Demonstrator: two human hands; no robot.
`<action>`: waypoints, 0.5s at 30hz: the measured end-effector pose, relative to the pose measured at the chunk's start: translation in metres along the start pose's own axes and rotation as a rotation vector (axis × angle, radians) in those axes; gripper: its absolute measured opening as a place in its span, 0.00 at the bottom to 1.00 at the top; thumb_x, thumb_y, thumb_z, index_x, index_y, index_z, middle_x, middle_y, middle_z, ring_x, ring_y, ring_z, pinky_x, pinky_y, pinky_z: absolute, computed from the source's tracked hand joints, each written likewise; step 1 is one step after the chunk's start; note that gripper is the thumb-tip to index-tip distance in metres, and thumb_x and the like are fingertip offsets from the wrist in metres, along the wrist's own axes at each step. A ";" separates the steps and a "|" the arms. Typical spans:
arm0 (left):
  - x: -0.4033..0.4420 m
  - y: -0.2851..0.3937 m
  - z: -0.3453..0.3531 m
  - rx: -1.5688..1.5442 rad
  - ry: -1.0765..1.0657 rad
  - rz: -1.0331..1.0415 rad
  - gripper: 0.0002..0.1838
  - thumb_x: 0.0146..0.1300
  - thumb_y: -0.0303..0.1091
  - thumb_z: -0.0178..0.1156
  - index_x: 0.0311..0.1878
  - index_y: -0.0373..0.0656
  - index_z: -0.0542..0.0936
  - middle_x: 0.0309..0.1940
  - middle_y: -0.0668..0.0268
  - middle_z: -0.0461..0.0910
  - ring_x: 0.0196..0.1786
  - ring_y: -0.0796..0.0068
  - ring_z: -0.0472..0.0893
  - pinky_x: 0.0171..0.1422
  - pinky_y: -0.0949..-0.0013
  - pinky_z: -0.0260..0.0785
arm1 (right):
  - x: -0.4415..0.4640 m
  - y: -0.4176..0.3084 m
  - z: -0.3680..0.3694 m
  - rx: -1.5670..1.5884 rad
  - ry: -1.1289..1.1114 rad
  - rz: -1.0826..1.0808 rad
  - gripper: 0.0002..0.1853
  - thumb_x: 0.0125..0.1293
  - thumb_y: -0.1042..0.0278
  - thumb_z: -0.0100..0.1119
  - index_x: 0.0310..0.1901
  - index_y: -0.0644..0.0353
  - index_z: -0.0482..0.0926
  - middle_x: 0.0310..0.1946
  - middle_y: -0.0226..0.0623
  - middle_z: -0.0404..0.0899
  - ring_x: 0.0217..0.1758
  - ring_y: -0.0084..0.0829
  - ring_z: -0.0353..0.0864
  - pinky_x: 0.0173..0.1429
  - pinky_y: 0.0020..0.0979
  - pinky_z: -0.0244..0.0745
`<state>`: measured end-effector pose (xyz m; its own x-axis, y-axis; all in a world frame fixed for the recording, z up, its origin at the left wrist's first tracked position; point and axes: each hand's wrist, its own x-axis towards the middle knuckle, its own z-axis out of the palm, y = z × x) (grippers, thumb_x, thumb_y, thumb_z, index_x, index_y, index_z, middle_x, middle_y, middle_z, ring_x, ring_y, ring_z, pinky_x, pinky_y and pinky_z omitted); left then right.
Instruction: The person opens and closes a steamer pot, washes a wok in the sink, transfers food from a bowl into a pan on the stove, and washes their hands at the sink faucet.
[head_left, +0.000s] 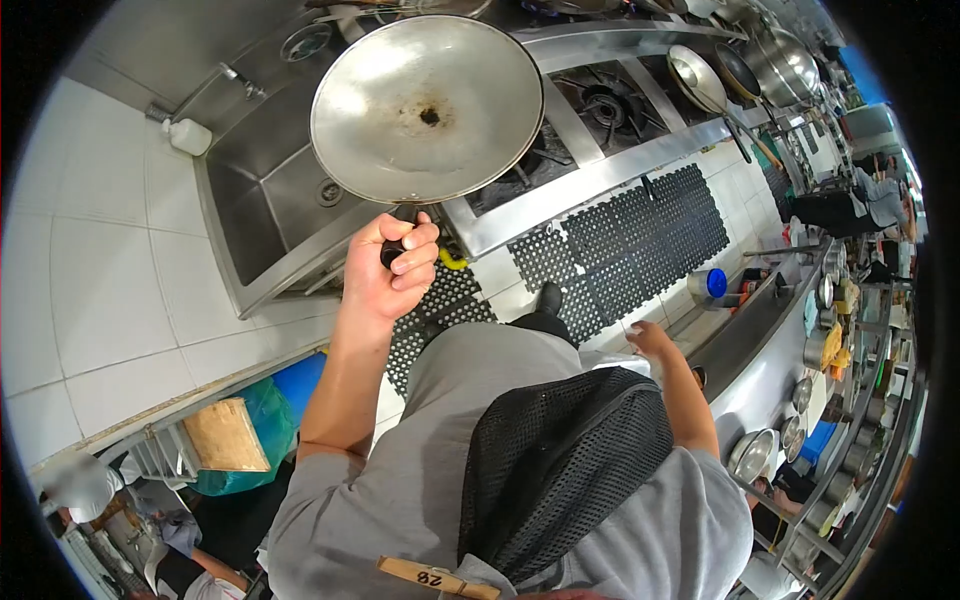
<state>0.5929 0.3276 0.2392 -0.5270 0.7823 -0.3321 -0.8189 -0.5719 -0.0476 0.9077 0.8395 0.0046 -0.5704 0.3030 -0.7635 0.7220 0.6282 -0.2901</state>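
Note:
My left hand [392,262] is closed around the black handle of a large wok [390,140]. The wok is tilted so its inside faces me, with a dark scorched spot near the middle of the grey metal. It is in front of the sink edge and the nearest stove burner, hiding part of both. Low on my right side, my right hand [652,340] hangs away from the wok with its fingers apart, and I see nothing in it.
A steel sink [262,215] with a tap lies left. Gas burners [607,105] run right, with a pan and ladle [698,80] beyond. Black perforated mats [645,245] cover the floor. A steel counter [745,390] with bowls stands right. Other people are at both sides.

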 end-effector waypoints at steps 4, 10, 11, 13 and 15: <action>0.054 -0.057 -0.007 -0.001 -0.026 -0.030 0.11 0.63 0.28 0.52 0.45 0.33 0.77 0.26 0.65 0.71 0.17 0.77 0.67 0.14 0.74 0.55 | 0.015 0.115 -0.032 0.055 0.069 0.026 0.29 0.67 0.51 0.68 0.62 0.65 0.82 0.47 0.58 0.88 0.53 0.50 0.89 0.60 0.42 0.80; 0.135 -0.129 -0.035 -0.062 0.001 0.036 0.11 0.63 0.28 0.52 0.46 0.32 0.75 0.26 0.65 0.70 0.17 0.76 0.67 0.14 0.74 0.56 | 0.046 0.243 -0.085 -0.209 0.111 -0.108 0.27 0.67 0.55 0.67 0.62 0.64 0.82 0.51 0.58 0.87 0.57 0.52 0.86 0.63 0.41 0.79; 0.148 -0.138 -0.039 -0.069 0.010 0.055 0.11 0.63 0.28 0.53 0.45 0.32 0.75 0.26 0.66 0.71 0.17 0.77 0.66 0.14 0.74 0.55 | 0.041 0.244 -0.097 -0.091 0.127 -0.053 0.27 0.66 0.56 0.68 0.62 0.64 0.82 0.50 0.58 0.87 0.57 0.52 0.87 0.63 0.41 0.79; 0.172 -0.147 -0.058 -0.101 -0.007 0.065 0.12 0.63 0.28 0.52 0.47 0.32 0.74 0.27 0.66 0.70 0.18 0.76 0.66 0.15 0.73 0.56 | 0.037 0.247 -0.115 0.016 0.134 -0.008 0.27 0.66 0.56 0.68 0.62 0.65 0.81 0.50 0.58 0.87 0.56 0.52 0.87 0.63 0.41 0.79; 0.195 -0.152 -0.077 -0.114 -0.005 0.098 0.12 0.64 0.29 0.53 0.47 0.31 0.73 0.27 0.66 0.69 0.18 0.77 0.66 0.16 0.73 0.56 | 0.041 0.255 -0.133 0.071 0.043 0.075 0.27 0.66 0.56 0.68 0.62 0.66 0.81 0.48 0.58 0.87 0.54 0.51 0.88 0.60 0.40 0.80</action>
<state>0.6318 0.5477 0.1091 -0.6046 0.7223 -0.3358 -0.7326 -0.6697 -0.1215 1.0167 1.1071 -0.0238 -0.5286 0.3784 -0.7599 0.7883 0.5508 -0.2741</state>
